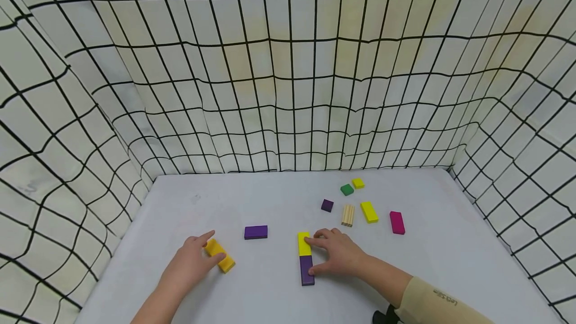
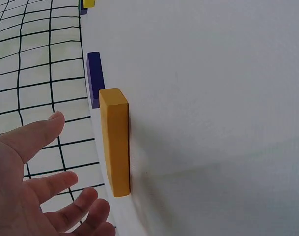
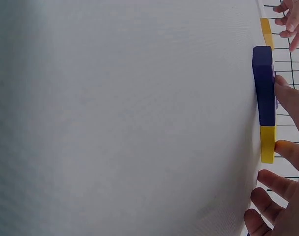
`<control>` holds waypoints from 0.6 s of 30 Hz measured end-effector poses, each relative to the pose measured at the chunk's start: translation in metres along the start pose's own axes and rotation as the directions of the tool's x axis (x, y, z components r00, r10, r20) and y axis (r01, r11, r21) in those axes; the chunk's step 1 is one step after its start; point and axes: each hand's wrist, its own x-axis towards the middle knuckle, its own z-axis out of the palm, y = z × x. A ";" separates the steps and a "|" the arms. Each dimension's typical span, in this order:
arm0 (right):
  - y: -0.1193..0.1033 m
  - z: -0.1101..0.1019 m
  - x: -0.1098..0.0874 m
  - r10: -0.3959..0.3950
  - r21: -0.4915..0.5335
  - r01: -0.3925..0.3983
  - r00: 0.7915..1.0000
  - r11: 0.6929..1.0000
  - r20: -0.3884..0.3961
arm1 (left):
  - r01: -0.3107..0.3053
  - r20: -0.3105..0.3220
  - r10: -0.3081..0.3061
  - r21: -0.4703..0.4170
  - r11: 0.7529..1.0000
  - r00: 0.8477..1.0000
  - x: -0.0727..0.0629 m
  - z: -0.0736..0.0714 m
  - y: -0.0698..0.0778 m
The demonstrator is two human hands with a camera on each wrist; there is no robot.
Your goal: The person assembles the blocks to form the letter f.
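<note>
My left hand hovers by an orange block, its thumb and fingers spread apart around it. In the left wrist view a gap shows between the fingers and the orange block. A yellow block and a purple block lie end to end in one line. My right hand is at their right side: its thumb touches the purple block and its index finger touches the yellow one. The other fingers of that hand are loosely bent and hold nothing.
Another purple block lies between the hands, farther back. Toward the back right are a dark purple cube, a green piece, yellow pieces, a bare wooden piece and a magenta block. Black netting surrounds the white table.
</note>
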 end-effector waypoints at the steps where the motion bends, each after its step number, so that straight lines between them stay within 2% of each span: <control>1: 0.000 0.000 0.000 0.000 0.002 0.000 1.000 1.000 0.000 | 0.017 0.014 -0.017 -0.001 1.000 1.000 0.001 0.001 -0.001; 5: 0.002 0.001 -0.001 -0.003 0.009 0.003 1.000 1.000 0.000 | 0.059 0.063 -0.059 0.014 0.998 0.996 0.006 0.005 -0.005; 13: -0.001 0.000 -0.002 -0.005 0.015 0.005 1.000 1.000 0.005 | 0.110 0.101 -0.110 0.005 0.994 0.989 0.011 0.009 -0.011; 18: -0.002 -0.003 -0.004 0.001 0.007 -0.001 1.000 1.000 0.003 | 0.105 0.114 -0.107 0.023 0.994 0.988 0.014 0.010 -0.012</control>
